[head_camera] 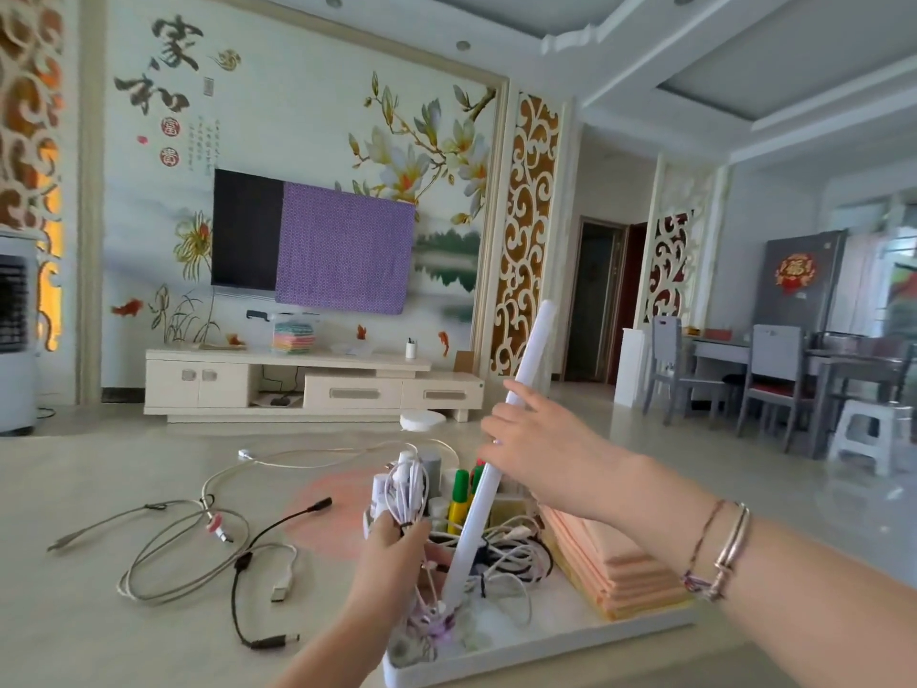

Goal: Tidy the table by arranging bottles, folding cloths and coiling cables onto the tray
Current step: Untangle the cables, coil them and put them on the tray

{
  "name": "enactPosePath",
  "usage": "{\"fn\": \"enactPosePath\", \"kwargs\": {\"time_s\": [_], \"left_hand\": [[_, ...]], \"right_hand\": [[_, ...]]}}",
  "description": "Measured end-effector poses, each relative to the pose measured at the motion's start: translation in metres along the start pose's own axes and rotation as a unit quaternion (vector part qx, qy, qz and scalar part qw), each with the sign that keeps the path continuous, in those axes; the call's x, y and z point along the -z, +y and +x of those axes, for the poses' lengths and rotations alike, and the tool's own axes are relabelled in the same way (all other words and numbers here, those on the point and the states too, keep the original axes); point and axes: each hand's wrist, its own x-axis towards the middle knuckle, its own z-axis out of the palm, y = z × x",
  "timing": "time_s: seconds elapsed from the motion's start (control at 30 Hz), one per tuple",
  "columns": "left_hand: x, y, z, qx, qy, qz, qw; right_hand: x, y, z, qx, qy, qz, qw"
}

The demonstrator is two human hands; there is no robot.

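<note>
Cable-coiling step: left hand [392,548] grips bundled white cable [409,484], right hand [533,439] holds long white tube [501,449]; next, lower both into white rectangular tray [570,633].

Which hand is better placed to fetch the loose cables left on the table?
Probably the left hand. The grey cable and black cable lie on its side, left of the tray. It grips a white cable bundle, though. The right hand holds a white tube, farther away.

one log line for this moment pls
left hand: grips coiled white cable | right hand: holds white tube | tray: cables, bottles, cloths
</note>
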Motion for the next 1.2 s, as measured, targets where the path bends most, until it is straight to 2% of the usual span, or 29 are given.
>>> {"fn": "enactPosePath", "kwargs": {"time_s": [0.23, 0.37, 0.43, 0.53, 0.7, 0.8, 0.87, 1.0, 1.2], "left_hand": [[-0.005, -0.002, 0.003, -0.009, 0.003, -0.022, 1.000], [0.004, 0.000, 0.006, 0.002, 0.047, -0.052, 0.998], [0.009, -0.001, 0.011, 0.026, 0.073, -0.032, 0.996], [0.012, -0.010, 0.021, 0.081, 0.071, 0.017, 0.994], [-0.007, -0.006, 0.021, 0.067, 0.114, 0.201, 0.971], [-0.012, -0.011, 0.013, 0.027, 0.115, 0.227, 0.967], [-0.012, -0.014, 0.013, 0.032, 0.108, 0.237, 0.965], [-0.017, -0.016, 0.012, 0.041, 0.112, 0.294, 0.948], [-0.011, -0.036, 0.026, -0.008, 0.099, 0.300, 0.949]], "right_hand": [[-0.012, -0.006, -0.003, -0.034, 0.022, -0.038, 0.998], [-0.014, -0.003, -0.019, -0.010, -0.055, 0.032, 0.998], [-0.011, -0.006, -0.034, 0.001, -0.067, 0.080, 0.995], [-0.014, -0.021, -0.059, -0.002, -0.117, 0.172, 0.978], [-0.043, -0.050, -0.092, -0.047, -0.103, 0.324, 0.939], [-0.069, -0.064, -0.104, -0.070, -0.113, 0.388, 0.912], [-0.083, -0.071, -0.107, -0.075, -0.095, 0.410, 0.904], [-0.098, -0.076, -0.112, -0.096, -0.062, 0.392, 0.913], [-0.093, -0.095, -0.115, -0.118, -0.054, 0.428, 0.894]]}}
